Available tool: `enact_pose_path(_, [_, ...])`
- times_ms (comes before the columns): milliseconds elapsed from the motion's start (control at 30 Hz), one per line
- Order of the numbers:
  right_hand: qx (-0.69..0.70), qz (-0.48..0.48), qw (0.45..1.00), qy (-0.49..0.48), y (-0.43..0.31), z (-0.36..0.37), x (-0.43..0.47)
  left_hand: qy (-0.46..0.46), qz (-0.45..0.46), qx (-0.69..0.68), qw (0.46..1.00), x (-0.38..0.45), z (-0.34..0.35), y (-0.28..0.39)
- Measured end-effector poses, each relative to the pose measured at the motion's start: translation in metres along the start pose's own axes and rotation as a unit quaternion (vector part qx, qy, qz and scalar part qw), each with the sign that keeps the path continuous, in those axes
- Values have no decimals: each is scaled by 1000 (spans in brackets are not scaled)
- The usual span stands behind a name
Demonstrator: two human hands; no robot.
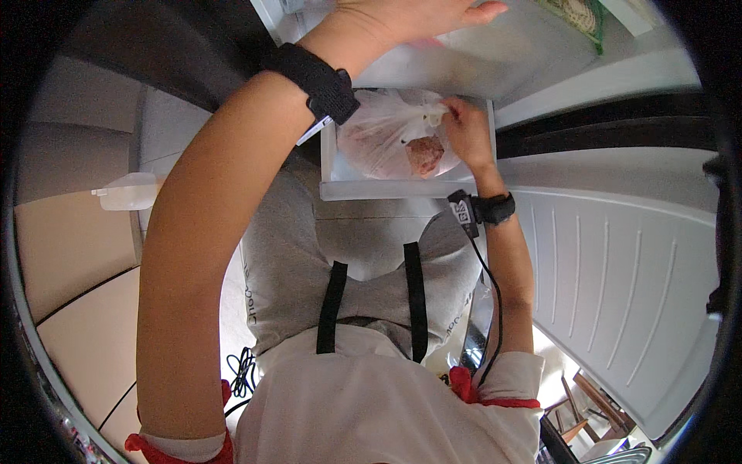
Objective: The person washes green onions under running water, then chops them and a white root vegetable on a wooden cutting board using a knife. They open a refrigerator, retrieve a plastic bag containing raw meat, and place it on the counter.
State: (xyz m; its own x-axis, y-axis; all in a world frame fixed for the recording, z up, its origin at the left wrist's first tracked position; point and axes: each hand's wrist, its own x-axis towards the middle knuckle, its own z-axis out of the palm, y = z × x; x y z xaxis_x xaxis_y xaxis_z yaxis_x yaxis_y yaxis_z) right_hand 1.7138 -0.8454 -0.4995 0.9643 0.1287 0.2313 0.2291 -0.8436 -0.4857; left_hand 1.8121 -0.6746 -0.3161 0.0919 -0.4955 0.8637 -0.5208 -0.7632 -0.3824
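Note:
A pulled-out white drawer [377, 190] of a fridge or freezer lies before my knees. Filling much of it is a thin translucent plastic bag [371, 133], gathered at its top. Through the film shows a reddish-brown lump [425, 155], perhaps meat. My right hand [468, 132] pinches the gathered neck of the bag at the drawer's right side. Higher up, my left hand [426, 20] reaches over a frosted panel [464, 69] above the drawer. The top edge of the picture cuts off part of it, so its grip is hidden.
To the right stands the open appliance door [603, 278] with its ribbed inner face. Green netting [579, 20] lies at the upper right. A translucent plastic container [130, 191] is at the left, near beige cabinet fronts [75, 238]. Wooden chair legs [579, 406] show at lower right.

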Motion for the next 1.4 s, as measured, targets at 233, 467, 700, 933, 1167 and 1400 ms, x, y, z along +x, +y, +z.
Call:
enact_pose_path(233, [199,109,964,137,-11,-2,27,11,-1,-24,1000,0,2,0])
enact_pose_path(467, [284,199,930,125,-9,-6,23,46,5,-35,998,-1,7,-1])
enact_pose_path(700, [90,-79,983,-141,-30,-50,-35,47,4,-43,998,-2,5,-6])
enact_pose_path(933, [-128,-55,990,-12,-63,-18,-77,3,12,-28,1000,2,-15,-15])
enact_pose_path(1167, [-174,54,964,193,-48,1,-31,-116,-65,-142,981,4,-90,28])
enact_pose_path(1400, [-129,24,949,285,-32,38,12,83,-105,0,991,0,-242,-74])
